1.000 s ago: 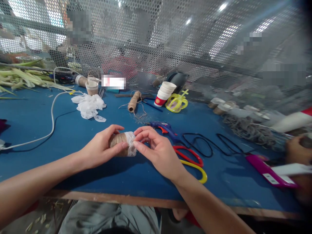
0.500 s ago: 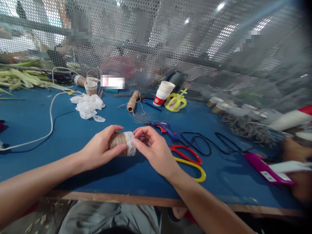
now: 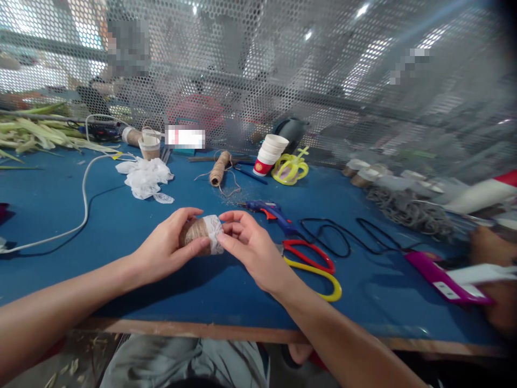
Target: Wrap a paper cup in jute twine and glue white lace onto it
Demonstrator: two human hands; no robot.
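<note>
A small cup wrapped in brown twine (image 3: 195,231) lies on its side, held just over the blue table. My left hand (image 3: 169,242) is closed round its twine-covered body, thumb on the near side. White lace trim (image 3: 215,235) circles the end that faces right. My right hand (image 3: 252,249) pinches at the edge of this lace with thumb and fingers. Just beyond my right hand rest a blue glue gun (image 3: 269,211) and scissors with red and yellow handles (image 3: 313,275), their blades mostly hidden by that hand.
White lace (image 3: 146,177) is heaped at left, near a twine-wrapped cup (image 3: 150,146). A twine spool (image 3: 220,168), stacked paper cups (image 3: 270,156) and a yellow crown-shaped piece (image 3: 291,168) stand behind. A purple power strip (image 3: 446,277) lies right, beside another person's blurred hand (image 3: 501,285).
The twine-wrapped cup has tilted slightly, and its lace end has shifted a little to the left. Both hands keep nearly the same hold.
</note>
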